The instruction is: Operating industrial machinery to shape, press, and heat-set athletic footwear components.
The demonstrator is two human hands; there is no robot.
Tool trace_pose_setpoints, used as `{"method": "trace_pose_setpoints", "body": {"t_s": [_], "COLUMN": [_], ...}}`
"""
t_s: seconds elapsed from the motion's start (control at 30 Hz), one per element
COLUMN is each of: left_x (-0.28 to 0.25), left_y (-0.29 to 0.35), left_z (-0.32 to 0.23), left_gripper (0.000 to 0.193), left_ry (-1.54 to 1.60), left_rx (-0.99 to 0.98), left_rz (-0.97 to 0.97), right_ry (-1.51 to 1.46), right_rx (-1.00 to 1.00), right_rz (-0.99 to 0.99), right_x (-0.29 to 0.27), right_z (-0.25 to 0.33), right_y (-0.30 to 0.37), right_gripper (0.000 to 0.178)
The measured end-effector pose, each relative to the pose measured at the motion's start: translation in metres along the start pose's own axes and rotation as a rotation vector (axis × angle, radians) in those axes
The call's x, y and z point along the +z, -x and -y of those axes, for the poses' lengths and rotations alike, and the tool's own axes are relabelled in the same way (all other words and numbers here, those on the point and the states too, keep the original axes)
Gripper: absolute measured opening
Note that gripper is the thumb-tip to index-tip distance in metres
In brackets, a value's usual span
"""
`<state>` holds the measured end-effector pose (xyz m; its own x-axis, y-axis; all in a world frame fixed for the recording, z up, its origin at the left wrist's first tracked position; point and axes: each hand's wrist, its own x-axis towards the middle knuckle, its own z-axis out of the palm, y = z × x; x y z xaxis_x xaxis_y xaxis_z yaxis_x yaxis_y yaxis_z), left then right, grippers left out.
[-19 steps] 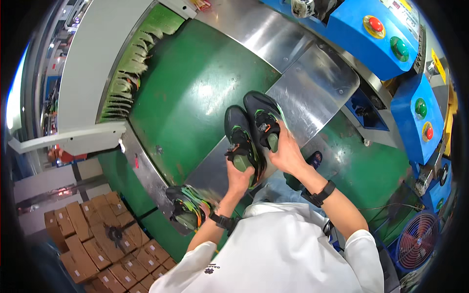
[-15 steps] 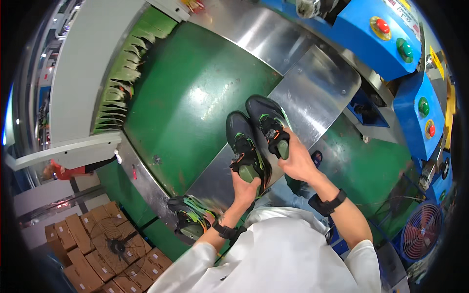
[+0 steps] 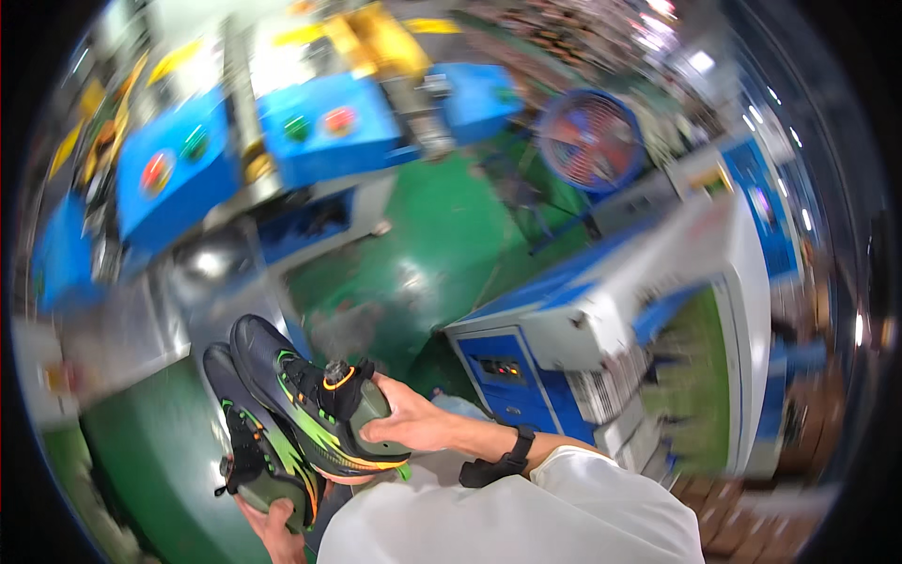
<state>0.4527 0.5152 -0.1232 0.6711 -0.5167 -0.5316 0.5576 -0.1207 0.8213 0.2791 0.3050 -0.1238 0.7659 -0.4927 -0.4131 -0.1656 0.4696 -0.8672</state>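
Note:
My right hand (image 3: pixel 406 420) is closed round the heel of a dark sneaker (image 3: pixel 291 385) with bright green and orange trim. An olive-green shoe last (image 3: pixel 374 411) fills that shoe's opening. Its match, a second sneaker (image 3: pixel 263 442), lies against it on the left, toe pointing the same way. My left hand (image 3: pixel 275 532) grips this one at the heel, by its own olive last (image 3: pixel 254 493). Both shoes are held up in front of me, toes toward the upper left. Part of my left hand is cut off by the lower edge.
Blue control boxes (image 3: pixel 329 132) with red and green buttons line the far side. Beyond the green floor (image 3: pixel 413 273) stands a round blue fan (image 3: pixel 590 141). On the right is a blue-and-white machine (image 3: pixel 526 376) with a green fringed opening (image 3: pixel 700 385). Metal plates (image 3: pixel 141 320) lie at left.
The view has swung to the right; the control boxes now sit at upper left and the fringed machine at right. Both sneakers stay in my hands, lifted away from the metal plate.

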Motion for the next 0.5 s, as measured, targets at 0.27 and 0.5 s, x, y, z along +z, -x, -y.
{"method": "trace_pose_setpoints", "body": {"t_s": [0.27,0.5], "left_x": [0.184,0.321], "left_y": [0.024,0.121], "left_z": [-0.01,0.044], "left_gripper": [0.092,0.102], "left_ry": [-0.222,-0.172], "left_rx": [0.016,-0.665], "left_rz": [0.864,1.377], "right_ry": [0.038,-0.415], "right_rx": [-0.403,-0.563], "right_rz": [-0.602,-1.419], "right_x": [-0.091,-0.058], "right_z": [0.004,-0.041], "right_y": [0.253,0.439], "right_gripper": [0.068,0.061]}}
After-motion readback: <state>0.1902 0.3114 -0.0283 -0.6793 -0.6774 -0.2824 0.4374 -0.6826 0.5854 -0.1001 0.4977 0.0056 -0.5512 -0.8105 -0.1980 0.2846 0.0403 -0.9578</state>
